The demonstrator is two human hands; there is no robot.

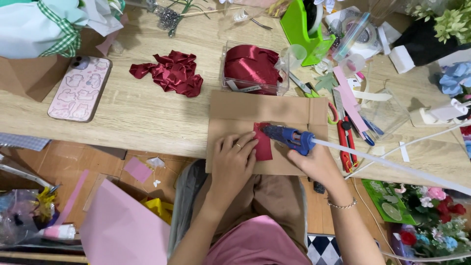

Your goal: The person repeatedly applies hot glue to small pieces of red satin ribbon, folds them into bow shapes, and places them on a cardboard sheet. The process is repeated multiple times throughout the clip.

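Note:
A small dark red ribbon square lies on a brown cardboard sheet at the table's near edge. My left hand presses flat on the cardboard, its fingertips holding down the square's left side. My right hand grips a blue glue gun whose nozzle touches the square's upper right part. A long clear glue stick juts out of the gun's back toward the right.
A clear box of red ribbon and a pile of red ribbon pieces lie behind the cardboard. A phone is at left, a green tape dispenser at back, a red cutter and scissors at right. Artificial flowers stand low right.

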